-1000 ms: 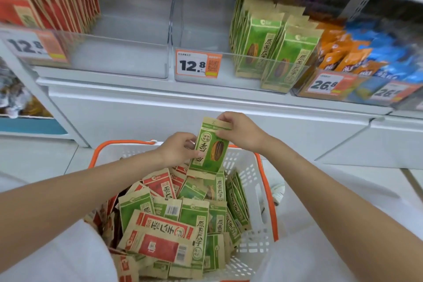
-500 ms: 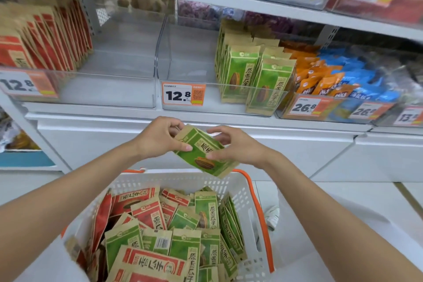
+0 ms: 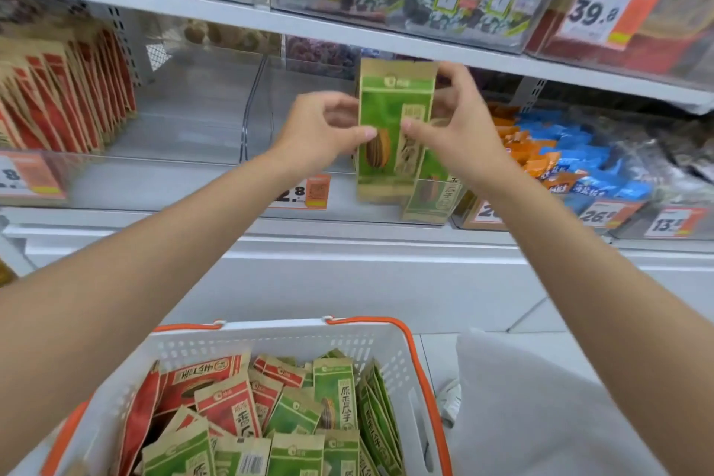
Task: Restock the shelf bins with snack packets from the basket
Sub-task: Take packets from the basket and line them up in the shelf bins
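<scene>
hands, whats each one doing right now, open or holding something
left hand: holding, pinches the left edge of the upright green packet.
right hand: holding, pinches the right side of the same green packet.

My 2 forearms are bare right up to the frame's edges. My left hand (image 3: 320, 127) and right hand (image 3: 459, 131) are bare too, with short, plain nails. Pale grey cloth (image 3: 541, 406) of my clothing, smooth and unpatterned, fills the lower right corner. Just beside it is a white shoe (image 3: 450, 398), too blurred for detail.
</scene>
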